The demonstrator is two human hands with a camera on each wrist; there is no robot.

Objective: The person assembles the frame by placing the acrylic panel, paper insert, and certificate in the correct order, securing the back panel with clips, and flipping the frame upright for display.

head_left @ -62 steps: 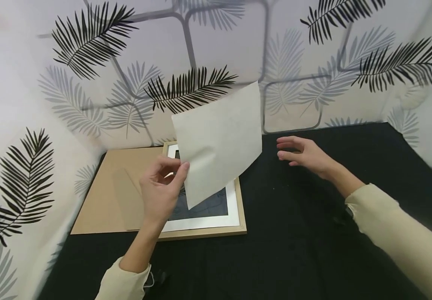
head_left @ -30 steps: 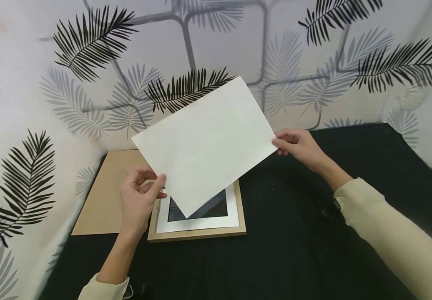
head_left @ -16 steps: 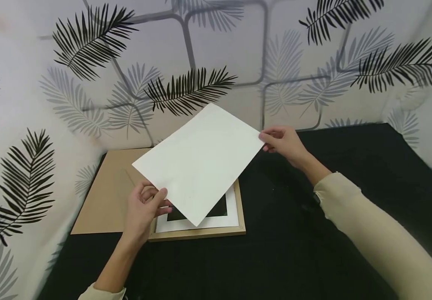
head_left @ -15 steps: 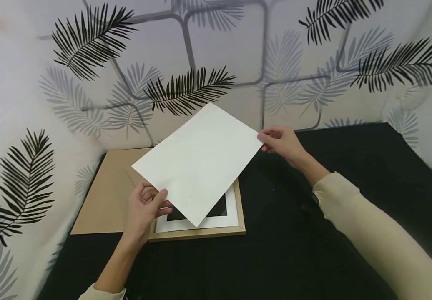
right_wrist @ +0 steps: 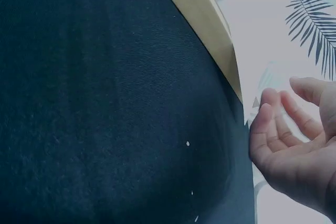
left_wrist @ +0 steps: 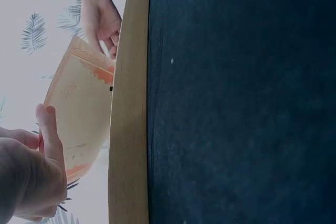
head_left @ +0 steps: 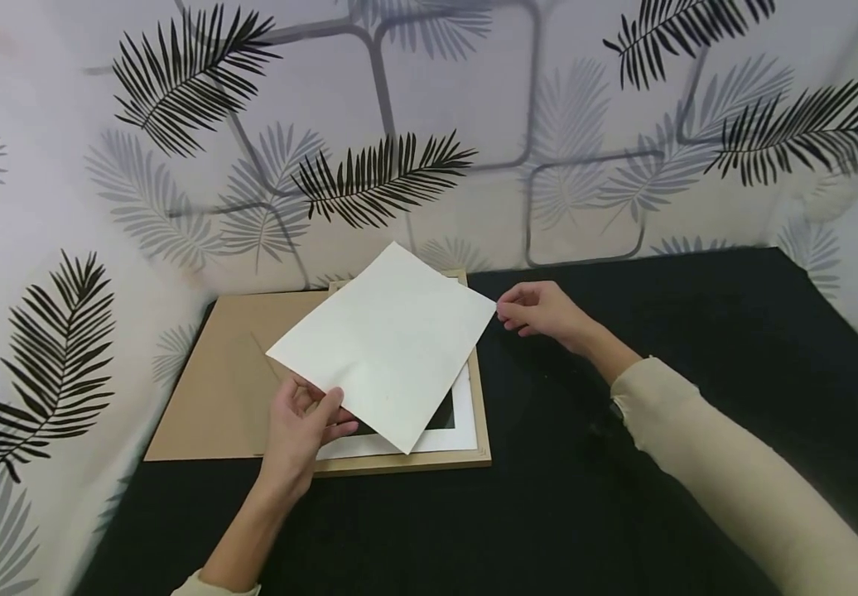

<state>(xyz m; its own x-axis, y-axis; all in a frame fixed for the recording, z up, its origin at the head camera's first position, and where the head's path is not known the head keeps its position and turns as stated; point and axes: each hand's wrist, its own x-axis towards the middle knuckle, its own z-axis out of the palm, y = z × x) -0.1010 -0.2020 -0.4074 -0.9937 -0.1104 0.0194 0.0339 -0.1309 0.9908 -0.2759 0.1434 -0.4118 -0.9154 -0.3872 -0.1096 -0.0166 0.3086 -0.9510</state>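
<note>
A sheet of paper (head_left: 392, 348) is held tilted over the wooden picture frame (head_left: 479, 406), its plain white side up in the head view. The left wrist view shows orange printing along the edges of its underside. My left hand (head_left: 302, 426) pinches the sheet's lower left edge between thumb and fingers. At the right corner is my right hand (head_left: 544, 313), fingertips right by the paper. In the right wrist view, the right hand's thumb stands apart from its loosely bent fingers. A white mat and dark picture show partly inside the frame; the sheet hides the rest.
A brown backing board (head_left: 205, 381) lies left of the frame, partly behind the left hand. Black cloth (head_left: 623, 513) covers the table. Behind it hangs a pale curtain (head_left: 459, 91) with leaf patterns. Small white specks (right_wrist: 188, 144) dot the cloth.
The right hand took the sheet's right corner, and the sheet was turned and lowered toward the frame. Since half a second ago it sank further, and the right hand's grip loosened at the corner.
</note>
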